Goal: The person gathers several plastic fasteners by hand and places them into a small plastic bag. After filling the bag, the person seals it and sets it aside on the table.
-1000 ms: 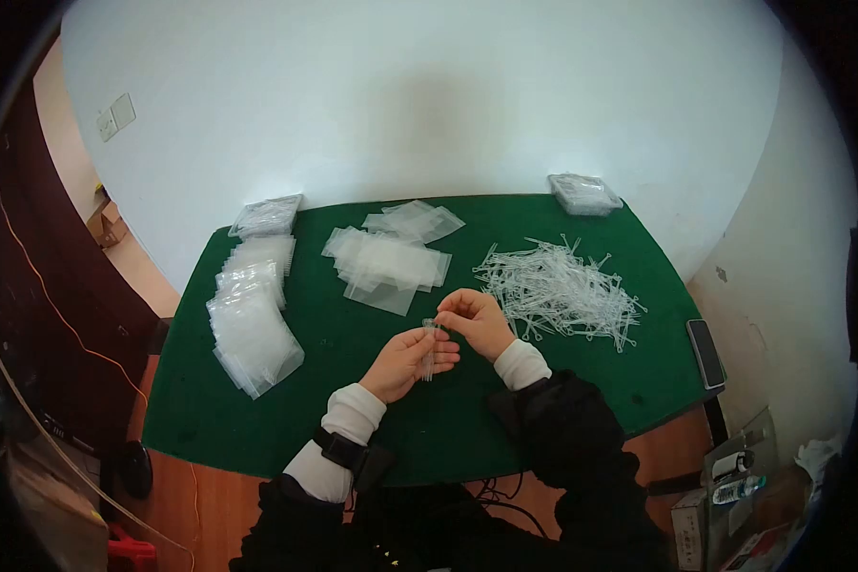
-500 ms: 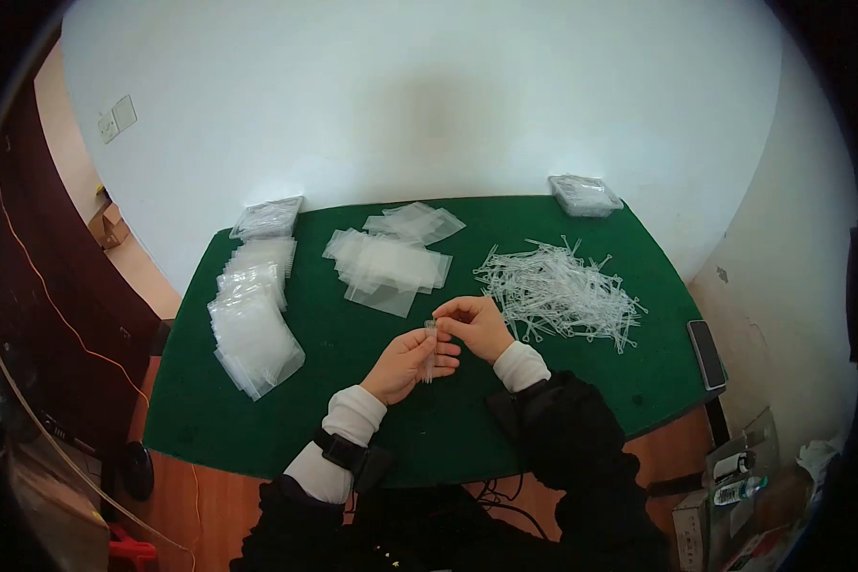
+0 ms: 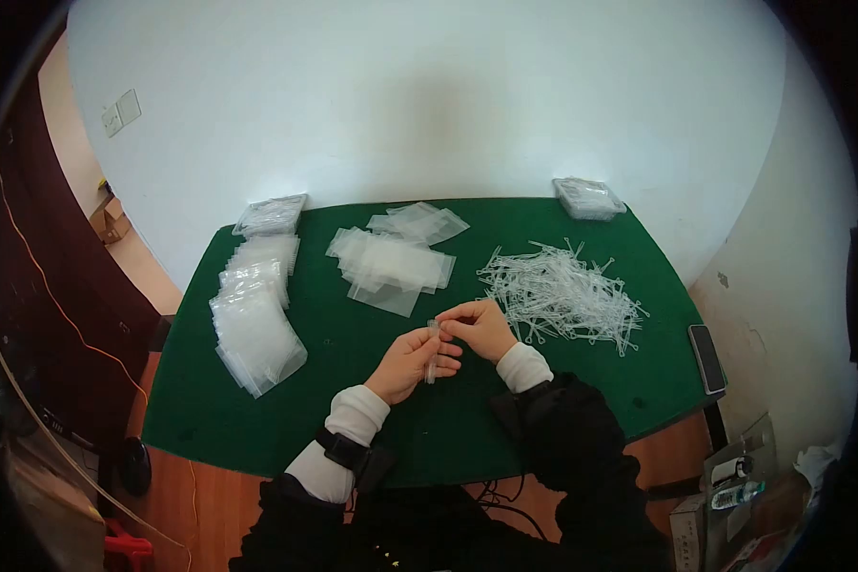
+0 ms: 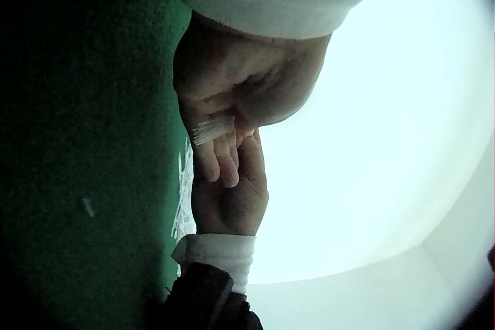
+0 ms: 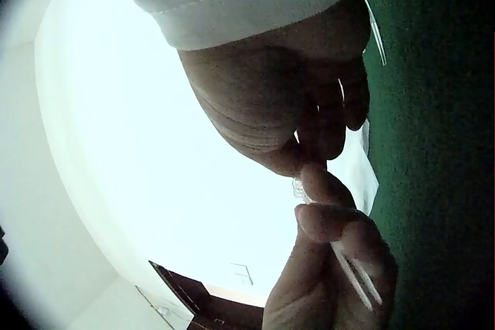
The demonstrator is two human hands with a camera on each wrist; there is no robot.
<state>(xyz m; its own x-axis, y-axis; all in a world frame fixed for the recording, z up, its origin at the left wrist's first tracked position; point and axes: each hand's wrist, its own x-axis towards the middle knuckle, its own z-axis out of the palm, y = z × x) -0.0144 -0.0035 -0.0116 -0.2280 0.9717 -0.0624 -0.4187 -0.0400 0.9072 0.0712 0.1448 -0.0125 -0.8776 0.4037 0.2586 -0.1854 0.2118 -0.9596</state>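
My left hand [image 3: 402,367] holds a small bundle of clear plastic sticks [image 3: 432,370] between thumb and fingers, over the middle of the green table. The sticks' lower ends [image 4: 213,130] fan out past the palm in the left wrist view. Close against it, my right hand [image 3: 484,331] pinches the bundle's upper end with thumb and forefinger. Seen from the right wrist, the fingertips of both hands meet there, partly hiding the sticks [image 5: 356,276]. Right of the hands lies a large loose heap of clear sticks [image 3: 562,294] with small looped ends.
Flat clear plastic bags [image 3: 391,262] lie loosely piled behind the hands. A fanned row of clear bags [image 3: 257,329] runs down the left side. Packed clear bundles stand at the back left [image 3: 270,216] and back right [image 3: 589,198]. A phone [image 3: 705,357] lies at the right edge.
The hands stay together around the bundle. My right fingers shift slightly at its top end. The whole head view drifts slightly to the side; the piles look unchanged.
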